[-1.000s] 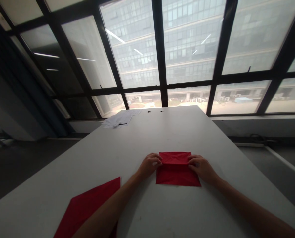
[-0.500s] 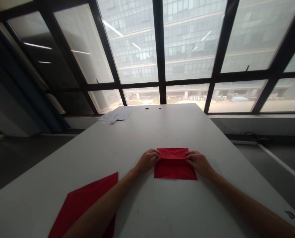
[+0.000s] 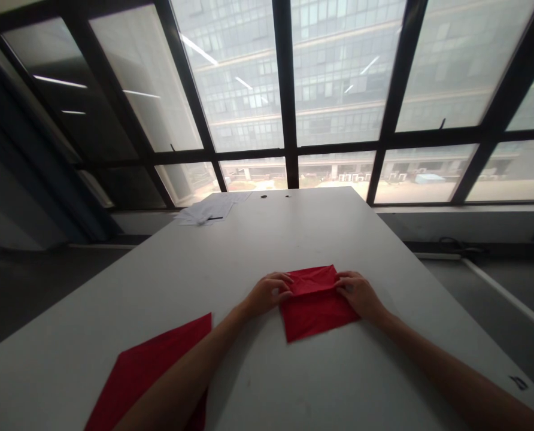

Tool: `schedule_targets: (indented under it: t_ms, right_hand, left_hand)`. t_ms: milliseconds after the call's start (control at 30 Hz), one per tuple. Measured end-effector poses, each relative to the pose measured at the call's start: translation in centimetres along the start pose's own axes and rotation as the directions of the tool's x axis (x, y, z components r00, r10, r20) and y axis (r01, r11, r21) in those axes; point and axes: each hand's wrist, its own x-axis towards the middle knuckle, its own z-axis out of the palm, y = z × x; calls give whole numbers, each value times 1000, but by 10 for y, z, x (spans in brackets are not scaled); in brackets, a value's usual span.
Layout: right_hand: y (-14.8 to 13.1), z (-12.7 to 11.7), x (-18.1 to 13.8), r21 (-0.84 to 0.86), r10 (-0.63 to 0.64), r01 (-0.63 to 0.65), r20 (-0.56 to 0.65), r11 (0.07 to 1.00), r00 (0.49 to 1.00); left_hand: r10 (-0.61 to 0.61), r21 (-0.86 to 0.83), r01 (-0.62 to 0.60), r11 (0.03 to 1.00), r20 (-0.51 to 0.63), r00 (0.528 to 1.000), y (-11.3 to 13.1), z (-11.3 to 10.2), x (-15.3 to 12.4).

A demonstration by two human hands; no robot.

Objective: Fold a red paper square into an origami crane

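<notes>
A creased sheet of red paper lies on the white table, with a fold line running across it between my hands. My left hand pinches its left edge at the fold, thumb and fingers closed on it. On the opposite side my right hand grips the right edge at the same fold. The sheet sits slightly tilted, its lower left corner nearest me. A second, larger red sheet rests to the left, partly hidden beneath my left forearm.
The white table stretches away toward tall windows. Several white papers with a dark pen lie at its far left. A small dark mark shows near the right edge.
The red paper between my hands has turned counter-clockwise, its lower left corner coming toward me. Both hands keep their hold at the sides. The view has shifted slightly.
</notes>
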Motion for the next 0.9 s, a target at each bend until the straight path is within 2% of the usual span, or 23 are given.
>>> schedule_targets:
  t_ms: [133,300,367,500,700,900]
  right_hand:
    - [-4,-1,-1,-171,-1,-19,-115,985,993]
    - [-12,-2,-3,-292,-12,23,40,956,999]
    - [-13,0,-4,-293,-37,59,81,954,996]
    - [-10,3,-4,-229,-65,98,145,969,987]
    - [-8,5,-4,-181,-67,96,163,979,984]
    - [-11,6,-3,-197,-30,63,168,978,985]
  left_hand:
    - [10,6,-10,1000,105,994,11,-3,1]
    - [72,175,-102,979,170,983,18,-3,3]
    - [74,231,-111,966,162,984,17,-2,2]
    - [23,345,-32,938,30,999,7,-1,2]
    - [-13,324,-26,946,119,993,-6,0,2]
    - [-19,308,-12,951,96,995,-7,1,4]
